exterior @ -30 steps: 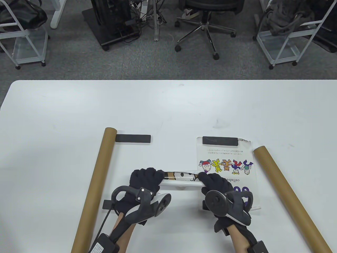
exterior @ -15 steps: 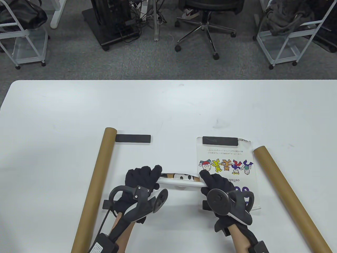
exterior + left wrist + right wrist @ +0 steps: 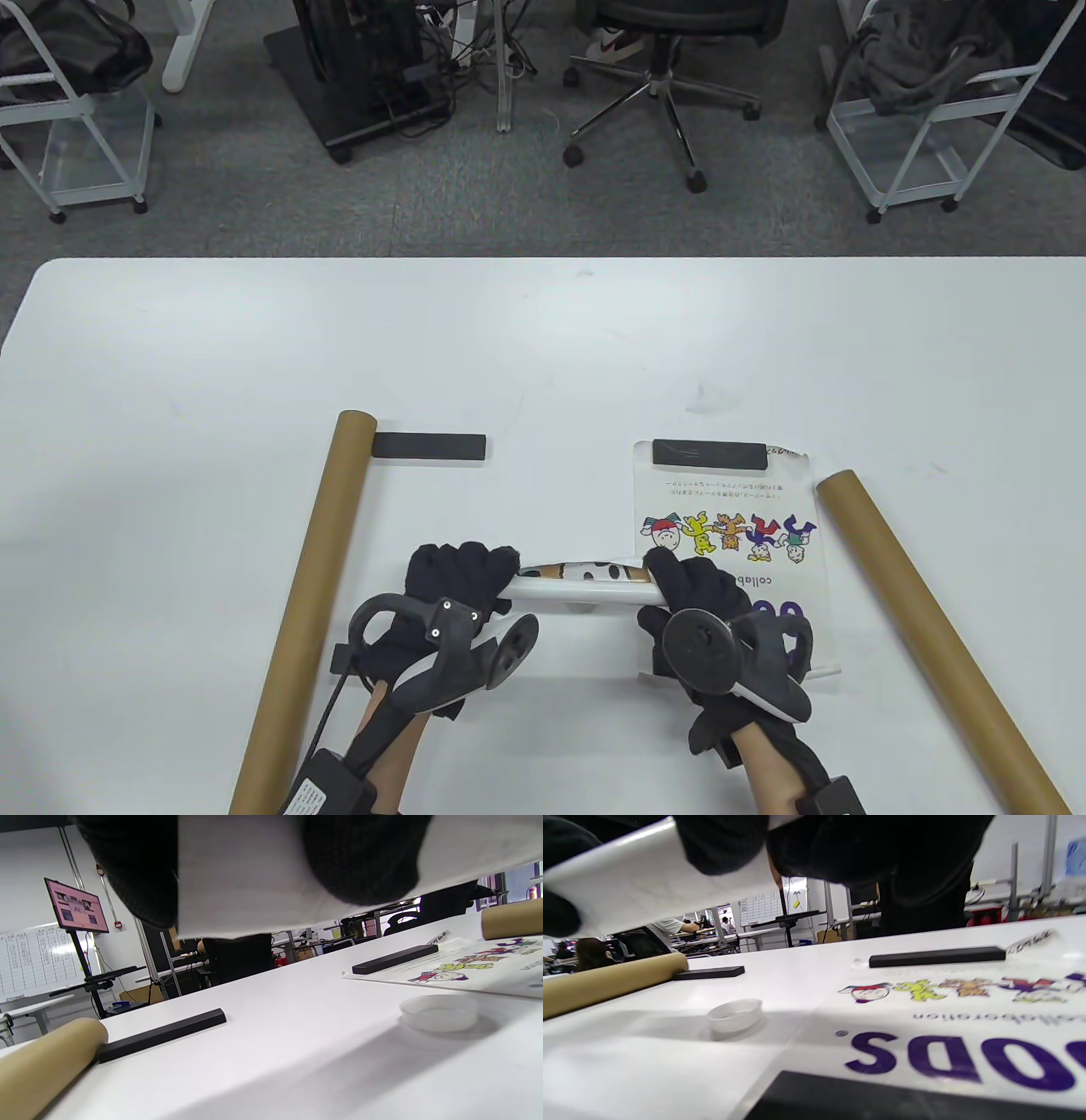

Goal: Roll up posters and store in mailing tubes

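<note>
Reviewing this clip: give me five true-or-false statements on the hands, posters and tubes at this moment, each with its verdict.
1. Both hands grip one rolled poster, the left hand at one end and the right hand at the other. True.
2. The rolled poster is already partly inside a tube. False: both cardboard tubes, the left tube and the right tube, lie apart from it on the table.
3. A second poster lies flat with a black bar on its far edge. True.
4. A small white cap sits on the table under the roll. True.
5. The other far black bar rests on a poster. False: it lies on bare table beside the left tube's far end.
</note>
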The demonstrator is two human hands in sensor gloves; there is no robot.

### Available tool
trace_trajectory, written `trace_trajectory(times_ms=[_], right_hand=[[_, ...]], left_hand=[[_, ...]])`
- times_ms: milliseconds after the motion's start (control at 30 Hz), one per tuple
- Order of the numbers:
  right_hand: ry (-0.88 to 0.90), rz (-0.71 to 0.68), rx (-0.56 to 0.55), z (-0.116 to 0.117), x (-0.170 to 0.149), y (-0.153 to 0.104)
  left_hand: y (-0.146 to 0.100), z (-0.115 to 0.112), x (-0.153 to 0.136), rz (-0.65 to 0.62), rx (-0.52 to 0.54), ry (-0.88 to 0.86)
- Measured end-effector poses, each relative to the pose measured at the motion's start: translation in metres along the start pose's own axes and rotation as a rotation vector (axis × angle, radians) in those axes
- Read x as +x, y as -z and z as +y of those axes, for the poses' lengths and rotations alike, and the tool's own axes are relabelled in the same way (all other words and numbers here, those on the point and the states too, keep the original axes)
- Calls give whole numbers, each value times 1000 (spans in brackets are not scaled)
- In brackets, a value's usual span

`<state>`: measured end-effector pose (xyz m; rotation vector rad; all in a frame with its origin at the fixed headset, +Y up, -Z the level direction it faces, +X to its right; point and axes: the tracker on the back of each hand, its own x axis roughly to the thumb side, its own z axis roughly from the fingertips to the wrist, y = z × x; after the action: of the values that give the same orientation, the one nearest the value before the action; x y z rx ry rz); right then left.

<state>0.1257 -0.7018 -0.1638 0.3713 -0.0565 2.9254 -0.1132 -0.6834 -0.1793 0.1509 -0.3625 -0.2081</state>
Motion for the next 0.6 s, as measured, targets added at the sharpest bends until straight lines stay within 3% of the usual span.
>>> trace_trajectory(times_ms=[200, 600], right_hand=[[77, 13, 31, 2, 0, -1], [58, -12, 32, 3, 4, 0]], left_hand=[[1, -2, 1, 0, -17, -41], [0, 0, 6, -11, 5, -17]])
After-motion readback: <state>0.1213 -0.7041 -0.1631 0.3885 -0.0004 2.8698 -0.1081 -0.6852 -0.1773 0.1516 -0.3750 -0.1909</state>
